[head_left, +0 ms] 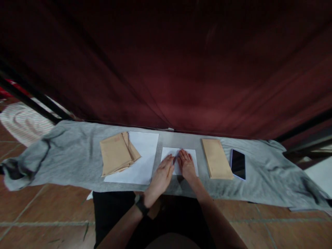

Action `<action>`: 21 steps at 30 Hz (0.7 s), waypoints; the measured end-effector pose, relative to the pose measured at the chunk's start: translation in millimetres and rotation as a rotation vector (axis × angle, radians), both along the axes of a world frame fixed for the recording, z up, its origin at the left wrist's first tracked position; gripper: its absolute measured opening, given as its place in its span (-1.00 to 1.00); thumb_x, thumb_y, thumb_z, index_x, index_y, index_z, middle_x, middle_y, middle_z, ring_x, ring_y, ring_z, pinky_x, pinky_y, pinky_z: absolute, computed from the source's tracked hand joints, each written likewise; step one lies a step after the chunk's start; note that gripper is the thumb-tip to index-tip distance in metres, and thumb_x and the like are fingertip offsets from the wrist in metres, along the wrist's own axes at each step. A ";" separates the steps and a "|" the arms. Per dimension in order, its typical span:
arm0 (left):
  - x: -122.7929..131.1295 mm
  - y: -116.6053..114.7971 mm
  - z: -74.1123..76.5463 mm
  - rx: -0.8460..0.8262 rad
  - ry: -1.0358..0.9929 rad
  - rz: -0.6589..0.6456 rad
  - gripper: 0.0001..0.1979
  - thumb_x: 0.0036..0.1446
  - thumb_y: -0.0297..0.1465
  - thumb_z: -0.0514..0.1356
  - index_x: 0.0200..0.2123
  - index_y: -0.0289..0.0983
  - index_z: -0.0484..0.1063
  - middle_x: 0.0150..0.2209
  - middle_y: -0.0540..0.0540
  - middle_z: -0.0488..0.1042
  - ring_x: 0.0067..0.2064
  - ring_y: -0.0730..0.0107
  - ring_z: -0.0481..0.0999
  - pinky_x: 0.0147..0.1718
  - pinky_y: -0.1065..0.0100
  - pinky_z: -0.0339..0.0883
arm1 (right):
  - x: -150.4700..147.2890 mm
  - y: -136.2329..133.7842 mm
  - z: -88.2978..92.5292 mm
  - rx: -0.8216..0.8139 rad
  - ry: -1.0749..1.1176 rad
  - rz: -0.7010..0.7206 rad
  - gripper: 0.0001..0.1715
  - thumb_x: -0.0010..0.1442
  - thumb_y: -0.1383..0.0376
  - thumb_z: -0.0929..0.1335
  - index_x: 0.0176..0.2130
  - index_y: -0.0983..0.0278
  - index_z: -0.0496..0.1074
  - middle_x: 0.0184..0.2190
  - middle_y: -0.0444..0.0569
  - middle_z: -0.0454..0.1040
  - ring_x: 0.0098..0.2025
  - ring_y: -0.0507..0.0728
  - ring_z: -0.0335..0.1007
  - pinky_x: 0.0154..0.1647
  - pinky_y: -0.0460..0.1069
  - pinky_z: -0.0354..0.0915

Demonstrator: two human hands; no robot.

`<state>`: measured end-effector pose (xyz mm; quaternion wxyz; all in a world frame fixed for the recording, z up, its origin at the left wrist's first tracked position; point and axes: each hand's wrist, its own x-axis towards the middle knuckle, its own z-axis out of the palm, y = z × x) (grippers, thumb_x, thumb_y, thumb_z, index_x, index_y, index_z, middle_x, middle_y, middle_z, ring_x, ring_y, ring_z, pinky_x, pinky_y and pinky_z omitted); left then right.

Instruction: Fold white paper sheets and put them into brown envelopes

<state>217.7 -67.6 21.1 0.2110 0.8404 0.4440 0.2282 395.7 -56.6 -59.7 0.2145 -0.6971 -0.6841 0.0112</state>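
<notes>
A white sheet of paper (192, 154), smaller than the stack to its left and perhaps folded, lies on the grey cloth in front of me. My left hand (164, 172) rests on its left part, fingers extended and close together. On its right part, my right hand (185, 163) lies flat with the fingers stretched forward. The fingertips of both hands come near each other around the middle of the paper. Left of my hands are larger white sheets (144, 166), partly covered by a loose pile of brown envelopes (114, 152).
Right of my hands lies a neat stack of brown envelopes (218, 159), with a phone (238, 164) beside it. The grey cloth (80, 155) covers a narrow surface and is rumpled at both ends. A dark red panel (171, 86) rises behind its far edge.
</notes>
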 end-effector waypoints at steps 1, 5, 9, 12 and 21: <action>13.6 13.6 -5.6 0.031 0.043 0.007 -0.48 0.46 -0.24 -0.16 0.34 -0.35 0.18 0.37 -0.26 0.21 0.40 0.23 0.16 0.35 0.13 0.12 | -3.0 1.7 0.0 -0.021 -0.023 0.007 -0.43 0.42 0.31 0.12 0.34 0.31 0.25 0.36 0.12 0.24 0.39 0.20 0.11 0.38 0.19 0.03; 53.1 46.9 -31.3 0.061 0.215 -0.045 -0.41 0.45 -0.20 -0.19 0.36 -0.45 0.12 0.39 -0.30 0.17 0.43 0.17 0.09 0.39 0.08 0.00 | -7.6 2.6 -1.3 -0.060 -0.124 -0.007 -0.34 0.37 0.37 0.16 0.41 0.28 0.11 0.41 0.07 0.12 0.43 0.20 0.00 0.42 0.19 -0.08; 57.9 51.0 -56.2 0.084 0.304 0.014 -0.39 0.44 -0.15 -0.17 0.38 -0.39 0.11 0.41 -0.25 0.13 0.45 0.19 0.03 0.41 0.04 -0.08 | -5.9 2.3 -3.8 -0.046 -0.156 -0.072 -0.38 0.41 0.32 0.14 0.39 0.30 0.14 0.42 0.08 0.10 0.43 0.23 0.01 0.42 0.20 -0.10; 48.5 49.1 -67.3 0.114 0.336 0.064 -0.35 0.42 -0.11 -0.15 0.40 -0.39 0.07 0.42 -0.25 0.09 0.47 0.17 -0.04 0.41 0.04 -0.12 | -2.2 2.6 -6.7 -0.025 -0.149 -0.107 -0.39 0.42 0.31 0.11 0.38 0.34 0.16 0.41 0.12 0.13 0.42 0.24 0.04 0.41 0.22 -0.07; 30.0 37.8 -72.7 0.156 0.348 0.237 -0.27 0.39 -0.06 -0.12 0.40 -0.50 0.02 0.42 -0.37 0.04 0.46 0.05 -0.03 0.40 0.02 -0.07 | 27.0 -14.6 -19.2 0.144 -0.141 -0.228 -0.35 0.47 0.21 0.07 0.37 0.52 0.13 0.34 0.34 0.22 0.36 0.33 0.16 0.33 0.25 0.09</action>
